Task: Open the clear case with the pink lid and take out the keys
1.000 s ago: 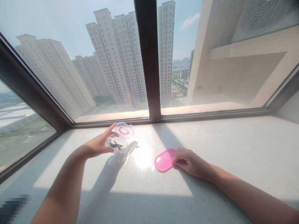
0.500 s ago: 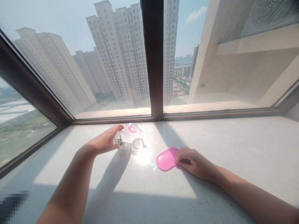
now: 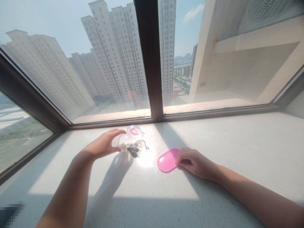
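Note:
My left hand (image 3: pixel 108 142) curves round a small clear plastic container (image 3: pixel 123 140), thumb below and fingers above. At its mouth a cluster of small thin metallic pieces and dark elongated pieces (image 3: pixel 133 151) shows; their exact kind is too small to tell. Right beside it stands another clear container (image 3: pixel 142 145), partly hidden by the dark pieces. A clear container with a pink curved piece (image 3: pixel 134 131) is just behind. My right hand (image 3: pixel 190 161) is closed on the right edge of a pink oval tray (image 3: pixel 167 161), which lies flat on the windowsill.
The pale speckled windowsill (image 3: pixel 147 212) carries everything, with bright glare beside the containers. Dark window frames (image 3: pixel 153 63) rise at the back and left. A pixelated dark patch (image 3: pixel 9 212) sits at the lower left.
The metallic and dark pieces, earlier inside the clear container in my left hand, have come out towards its right side. The view has shifted slightly; my right hand stays on the pink tray.

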Available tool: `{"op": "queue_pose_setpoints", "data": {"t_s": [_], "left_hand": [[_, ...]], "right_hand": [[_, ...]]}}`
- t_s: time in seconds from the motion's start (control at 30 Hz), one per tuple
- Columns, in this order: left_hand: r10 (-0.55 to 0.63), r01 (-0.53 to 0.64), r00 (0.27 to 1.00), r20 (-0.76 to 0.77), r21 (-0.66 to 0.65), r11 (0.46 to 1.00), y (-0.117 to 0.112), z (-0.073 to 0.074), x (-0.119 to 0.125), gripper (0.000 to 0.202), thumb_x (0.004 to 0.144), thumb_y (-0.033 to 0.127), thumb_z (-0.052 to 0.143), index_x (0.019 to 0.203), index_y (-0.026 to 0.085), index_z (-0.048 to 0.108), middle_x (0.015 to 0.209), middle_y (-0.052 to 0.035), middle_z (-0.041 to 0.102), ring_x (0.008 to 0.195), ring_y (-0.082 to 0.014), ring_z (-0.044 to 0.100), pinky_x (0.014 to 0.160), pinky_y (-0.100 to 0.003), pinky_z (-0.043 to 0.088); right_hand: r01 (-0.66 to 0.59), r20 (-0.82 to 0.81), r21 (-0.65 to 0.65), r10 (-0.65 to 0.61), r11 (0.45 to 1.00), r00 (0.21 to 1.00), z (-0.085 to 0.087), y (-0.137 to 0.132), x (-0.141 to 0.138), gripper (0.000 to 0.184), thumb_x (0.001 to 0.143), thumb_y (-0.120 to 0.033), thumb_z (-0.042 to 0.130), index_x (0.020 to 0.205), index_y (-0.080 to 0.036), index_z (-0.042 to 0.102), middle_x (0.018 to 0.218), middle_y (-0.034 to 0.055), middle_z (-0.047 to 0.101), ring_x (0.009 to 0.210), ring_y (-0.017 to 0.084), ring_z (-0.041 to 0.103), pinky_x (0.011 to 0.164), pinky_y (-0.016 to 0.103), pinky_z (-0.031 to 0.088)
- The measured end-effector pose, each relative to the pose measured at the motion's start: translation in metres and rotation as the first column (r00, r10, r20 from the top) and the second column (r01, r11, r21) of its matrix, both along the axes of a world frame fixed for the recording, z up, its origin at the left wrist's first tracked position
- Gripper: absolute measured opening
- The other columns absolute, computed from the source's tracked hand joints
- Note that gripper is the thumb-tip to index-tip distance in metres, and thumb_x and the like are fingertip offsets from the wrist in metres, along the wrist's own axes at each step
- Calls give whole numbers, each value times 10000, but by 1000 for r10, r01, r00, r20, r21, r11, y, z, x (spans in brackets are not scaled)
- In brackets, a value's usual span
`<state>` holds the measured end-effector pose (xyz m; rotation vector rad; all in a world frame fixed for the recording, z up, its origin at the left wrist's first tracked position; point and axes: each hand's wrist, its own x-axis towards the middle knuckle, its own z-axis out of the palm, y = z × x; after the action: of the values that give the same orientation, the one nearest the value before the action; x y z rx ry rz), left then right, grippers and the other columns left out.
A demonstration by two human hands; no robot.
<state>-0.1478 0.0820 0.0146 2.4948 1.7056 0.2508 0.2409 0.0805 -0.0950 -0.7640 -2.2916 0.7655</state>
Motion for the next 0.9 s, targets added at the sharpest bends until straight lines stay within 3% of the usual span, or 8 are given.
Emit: {"op": "queue_pose_setpoints", "data": {"t_s": [0.6,0.9], "left_hand": [[18,13,970,-244,125,992,-10,12,20,606,695,74,594,1237,345,608,1276,-45,595,1222,-305,496,1029,-492,331],[47,-4,973,-228,182,983,-10,14,17,612,653,74,556,1195,347,637,1241,-52,617,1206,-333,511,1010,-527,324]], "right_hand": [[6,2,1,-6,1000,1000,1,-1,1,164,815,-50,596,751,-182,668,772,33,669,758,167,593,710,280,447],[8,12,25,-9,1000,1000,1,0,-1,157,821,-63,597,742,-184,660,758,34,666,754,171,591,706,282,448]]}}
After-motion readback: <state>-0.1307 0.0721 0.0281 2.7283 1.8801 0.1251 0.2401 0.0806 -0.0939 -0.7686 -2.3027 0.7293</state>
